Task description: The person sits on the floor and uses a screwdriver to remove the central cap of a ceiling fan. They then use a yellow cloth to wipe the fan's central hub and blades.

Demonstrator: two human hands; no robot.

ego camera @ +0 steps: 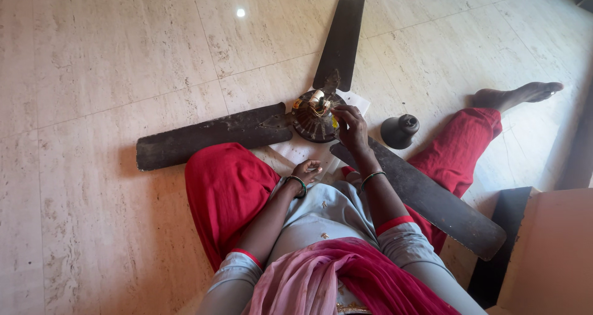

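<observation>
one right hand [352, 130] is pinching at the fan hub [316, 118] with three blades, one left hand [307, 170] is curling empty nearer the body

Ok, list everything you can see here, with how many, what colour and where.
Fan blades: three, dark brown, spread flat on the floor around the motor.
Fan motor: one, dark with loose wires on top, at the centre of the blades.
Paper: one white sheet, under the motor.
Bell-shaped cover: one, black, on the floor right of the motor.
Box: one, tan, lower right corner.
Floor: pale stone tiles.
Left hand: green bangle, fingers curled, near the lap.
Right hand: green bangle, fingers on the motor.
</observation>
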